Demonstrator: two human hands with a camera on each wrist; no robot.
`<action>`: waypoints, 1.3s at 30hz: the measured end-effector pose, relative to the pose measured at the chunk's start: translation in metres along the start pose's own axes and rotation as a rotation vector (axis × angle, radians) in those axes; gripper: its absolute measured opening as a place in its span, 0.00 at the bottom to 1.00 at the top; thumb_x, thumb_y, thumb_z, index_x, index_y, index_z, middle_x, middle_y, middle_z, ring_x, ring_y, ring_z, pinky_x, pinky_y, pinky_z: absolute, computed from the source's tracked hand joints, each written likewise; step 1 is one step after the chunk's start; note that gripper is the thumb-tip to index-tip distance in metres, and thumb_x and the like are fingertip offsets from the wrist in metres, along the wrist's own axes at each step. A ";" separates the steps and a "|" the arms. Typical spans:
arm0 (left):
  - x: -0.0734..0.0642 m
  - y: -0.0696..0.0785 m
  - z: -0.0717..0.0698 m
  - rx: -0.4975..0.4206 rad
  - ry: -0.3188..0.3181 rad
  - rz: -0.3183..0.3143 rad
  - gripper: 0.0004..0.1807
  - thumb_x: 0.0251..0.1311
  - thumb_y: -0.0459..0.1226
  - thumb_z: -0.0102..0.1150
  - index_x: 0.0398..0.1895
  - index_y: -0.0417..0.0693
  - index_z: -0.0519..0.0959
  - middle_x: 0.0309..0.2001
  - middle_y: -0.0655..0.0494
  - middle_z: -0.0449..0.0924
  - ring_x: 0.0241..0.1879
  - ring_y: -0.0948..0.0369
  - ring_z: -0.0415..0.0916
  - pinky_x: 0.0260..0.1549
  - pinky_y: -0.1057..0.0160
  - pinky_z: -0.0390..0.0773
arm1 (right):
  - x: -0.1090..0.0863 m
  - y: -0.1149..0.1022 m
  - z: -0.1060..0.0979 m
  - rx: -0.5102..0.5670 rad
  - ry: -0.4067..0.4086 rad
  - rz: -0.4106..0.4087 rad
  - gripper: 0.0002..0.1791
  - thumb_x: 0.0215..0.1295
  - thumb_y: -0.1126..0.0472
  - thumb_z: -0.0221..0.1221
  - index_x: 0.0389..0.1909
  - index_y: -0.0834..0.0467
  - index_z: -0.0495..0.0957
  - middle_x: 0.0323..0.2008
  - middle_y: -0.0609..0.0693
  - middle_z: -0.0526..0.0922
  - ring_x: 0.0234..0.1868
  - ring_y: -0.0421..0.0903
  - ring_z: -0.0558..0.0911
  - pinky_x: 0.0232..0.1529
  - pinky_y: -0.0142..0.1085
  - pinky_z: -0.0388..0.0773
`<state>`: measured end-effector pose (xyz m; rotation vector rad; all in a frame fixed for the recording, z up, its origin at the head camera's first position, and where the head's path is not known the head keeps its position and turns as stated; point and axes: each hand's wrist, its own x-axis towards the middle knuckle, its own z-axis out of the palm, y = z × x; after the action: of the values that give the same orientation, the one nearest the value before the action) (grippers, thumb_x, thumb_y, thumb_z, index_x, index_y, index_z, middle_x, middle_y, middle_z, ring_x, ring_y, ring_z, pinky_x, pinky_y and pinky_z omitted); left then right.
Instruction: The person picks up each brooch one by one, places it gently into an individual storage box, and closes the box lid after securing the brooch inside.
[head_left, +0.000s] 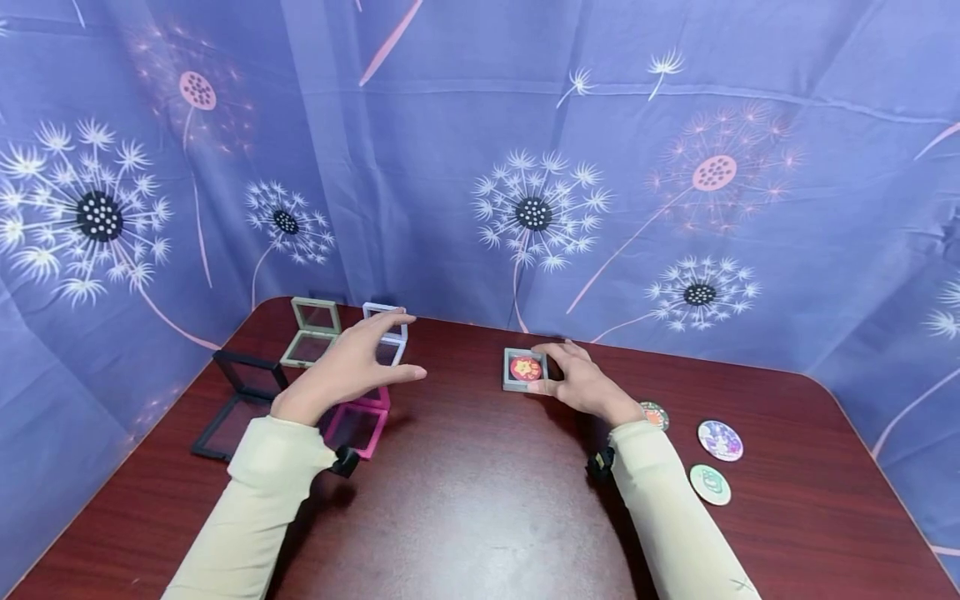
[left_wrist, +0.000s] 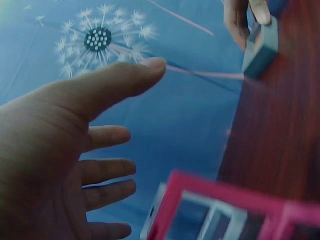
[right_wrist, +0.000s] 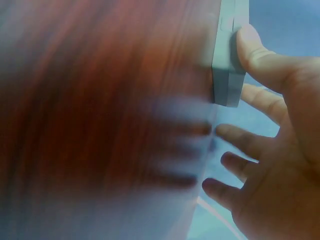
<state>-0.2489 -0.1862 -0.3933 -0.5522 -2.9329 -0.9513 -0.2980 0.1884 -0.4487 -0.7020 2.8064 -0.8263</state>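
Near the back middle of the table, a grey-green display case [head_left: 507,382] lies closed, with a round red badge [head_left: 525,368] with a yellow figure inside. My right hand [head_left: 581,379] pinches this case at its right end, thumb on the near side and index finger on the far side; the other fingers are spread apart, as the right wrist view shows. My left hand [head_left: 356,358] hovers at the left, thumb and fingers apart, holding nothing. Beneath and around it stand opened cases: a pink case [head_left: 372,437], a white case [head_left: 402,337] partly hidden by the hand, and a green case [head_left: 309,348].
A larger black case [head_left: 213,450] stands opened at the far left. To the right lie a purple badge [head_left: 720,440], a pale green badge [head_left: 710,485] and an orange-and-green badge [head_left: 655,415] partly behind my right sleeve. A blue dandelion-print curtain [head_left: 420,167] hangs behind the table.
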 end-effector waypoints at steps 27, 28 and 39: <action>-0.056 -0.057 -0.009 -0.083 0.018 -0.094 0.37 0.64 0.53 0.74 0.68 0.41 0.76 0.61 0.37 0.82 0.60 0.42 0.80 0.58 0.37 0.80 | -0.030 0.032 -0.026 -0.083 -0.004 0.086 0.37 0.74 0.46 0.66 0.77 0.56 0.68 0.77 0.69 0.62 0.79 0.74 0.52 0.73 0.73 0.51; -0.057 -0.058 -0.009 -0.078 0.019 -0.095 0.36 0.64 0.53 0.74 0.67 0.42 0.76 0.60 0.38 0.83 0.58 0.43 0.80 0.57 0.38 0.80 | -0.031 0.033 -0.027 -0.080 -0.001 0.085 0.37 0.74 0.46 0.66 0.77 0.57 0.68 0.77 0.69 0.62 0.79 0.74 0.52 0.73 0.73 0.50; -0.066 -0.071 -0.002 -0.070 0.018 -0.124 0.27 0.70 0.52 0.69 0.62 0.45 0.79 0.53 0.47 0.86 0.51 0.49 0.83 0.51 0.44 0.82 | -0.044 0.047 -0.038 -0.074 -0.002 0.106 0.37 0.75 0.45 0.64 0.77 0.58 0.67 0.78 0.69 0.61 0.79 0.77 0.48 0.72 0.76 0.48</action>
<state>-0.2108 -0.2618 -0.4396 -0.3652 -2.9569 -1.0690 -0.2873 0.2623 -0.4422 -0.5577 2.8566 -0.7064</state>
